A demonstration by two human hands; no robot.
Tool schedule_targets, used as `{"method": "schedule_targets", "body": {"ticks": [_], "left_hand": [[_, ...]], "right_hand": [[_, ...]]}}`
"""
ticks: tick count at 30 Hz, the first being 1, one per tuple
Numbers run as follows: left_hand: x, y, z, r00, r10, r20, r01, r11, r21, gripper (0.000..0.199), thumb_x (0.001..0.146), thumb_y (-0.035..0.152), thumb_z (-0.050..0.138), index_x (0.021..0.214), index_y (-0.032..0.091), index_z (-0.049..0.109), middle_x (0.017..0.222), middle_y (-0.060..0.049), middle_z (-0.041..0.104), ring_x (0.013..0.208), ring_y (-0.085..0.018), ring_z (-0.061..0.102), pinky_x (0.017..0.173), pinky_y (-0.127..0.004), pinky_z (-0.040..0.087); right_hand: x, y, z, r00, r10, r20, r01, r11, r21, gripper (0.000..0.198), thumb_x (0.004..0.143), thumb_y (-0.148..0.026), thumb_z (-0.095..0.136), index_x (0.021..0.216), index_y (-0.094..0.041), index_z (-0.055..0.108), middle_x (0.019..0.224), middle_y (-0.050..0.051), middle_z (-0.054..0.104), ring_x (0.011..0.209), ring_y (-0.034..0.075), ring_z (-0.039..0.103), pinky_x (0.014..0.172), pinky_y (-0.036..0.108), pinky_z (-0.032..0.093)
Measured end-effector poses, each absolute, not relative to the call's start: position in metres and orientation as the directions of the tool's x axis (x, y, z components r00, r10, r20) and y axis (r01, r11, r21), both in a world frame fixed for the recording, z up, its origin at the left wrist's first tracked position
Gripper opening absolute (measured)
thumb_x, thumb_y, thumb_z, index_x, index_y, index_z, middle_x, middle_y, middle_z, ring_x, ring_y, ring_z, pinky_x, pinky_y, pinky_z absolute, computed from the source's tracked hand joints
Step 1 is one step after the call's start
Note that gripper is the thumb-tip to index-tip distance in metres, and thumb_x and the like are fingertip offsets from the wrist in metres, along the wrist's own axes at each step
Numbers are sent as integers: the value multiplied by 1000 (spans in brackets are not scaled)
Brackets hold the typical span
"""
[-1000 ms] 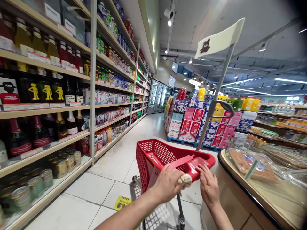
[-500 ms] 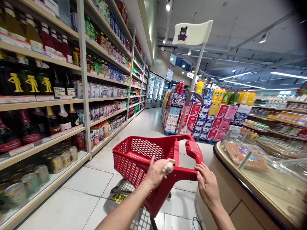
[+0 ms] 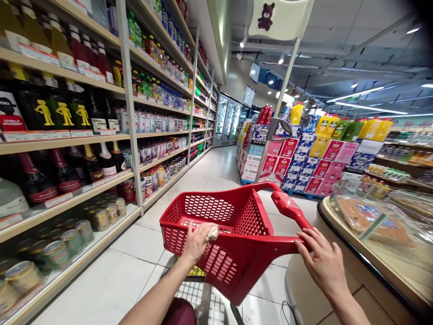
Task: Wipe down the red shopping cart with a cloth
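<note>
A red plastic shopping cart stands tilted across the aisle in front of me. My left hand is over the near side wall of its basket, fingers closed around a pale, knobby garlic bulb that partly sticks out past them. At the right, my right hand grips the near corner of the cart handle, its fingers laid over the red bar. A metal pole rises behind the cart and carries a cream flag with a brown bear on it.
Tall shelves of bottles and cans line the left side. A rounded display counter with packaged food stands close on the right. Ahead are stacked drink cartons, and farther off glass-door fridges. White floor tiles run between.
My left hand with the garlic has moved left along the basket's near side. The cart has swung so more of its basket shows, and my right hand appears farther right, still on the handle.
</note>
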State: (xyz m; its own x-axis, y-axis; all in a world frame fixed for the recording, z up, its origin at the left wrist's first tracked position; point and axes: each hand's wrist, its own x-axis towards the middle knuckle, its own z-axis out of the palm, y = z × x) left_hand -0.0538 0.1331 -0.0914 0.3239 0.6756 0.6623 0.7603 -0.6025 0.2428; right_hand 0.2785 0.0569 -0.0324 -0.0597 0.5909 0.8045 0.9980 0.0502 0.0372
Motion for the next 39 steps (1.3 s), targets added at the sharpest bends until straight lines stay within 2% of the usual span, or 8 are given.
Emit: {"method": "schedule_targets", "body": {"ticks": [7,10,14,20,27,33,37,39], "left_hand": [[-33,126,-98,422,629,653,740,-655,153,44,77,15,44,119,27,44,118,-2,57,112,-16,48,106,-51,10],[-69,134,-99,343,671,658,834,-540,115,42,77,11,42,116,27,47,112,0,60,107,-16,51,106,-53,11],[-109,144,-105,244,704,666,907,-410,101,40,75,10,42,113,20,50,113,-8,59,105,-22,53,104,-55,17],[-86,141,-107,387,674,629,841,-538,60,42,76,13,44,116,26,47,115,-3,59,109,-18,50,104,-52,17],[-143,150,-109,144,736,661,947,-296,124,41,75,9,36,113,16,50,114,-11,58,105,-27,53,99,-59,21],[-115,144,-112,409,670,620,830,-555,52,47,76,10,40,120,25,45,118,-5,57,111,-19,50,104,-54,12],[-134,150,-113,188,759,623,927,-347,142,45,76,10,37,119,22,45,118,-9,56,110,-23,51,100,-61,14],[-128,151,-115,192,742,642,932,-343,117,47,75,9,37,121,20,43,120,-11,55,112,-24,49,99,-61,15]], "right_hand": [[205,61,-48,-273,635,722,962,184,202,30,83,-33,39,104,-20,57,106,4,63,106,23,51,100,49,18],[207,61,-52,-293,653,698,956,200,215,33,83,-29,39,110,-20,55,111,4,61,107,23,50,101,48,17],[203,64,-54,-229,650,725,973,163,161,31,82,-30,40,104,-18,58,107,6,63,106,24,50,102,49,15],[174,70,-57,-233,663,711,967,236,97,29,82,-25,40,100,-19,60,102,5,65,100,21,54,103,44,16],[183,65,-63,-230,597,769,958,277,72,28,81,-23,40,101,-21,60,103,4,64,100,19,54,101,41,21],[192,62,-65,-271,602,751,949,297,105,30,80,-21,42,104,-21,59,107,3,62,102,20,53,102,43,19],[186,59,-62,-245,613,751,953,296,70,29,79,-20,43,103,-20,59,107,3,63,102,20,53,102,43,19],[178,59,-60,-209,614,762,957,289,29,28,79,-20,43,101,-21,60,105,3,64,101,20,54,102,43,18]]}}
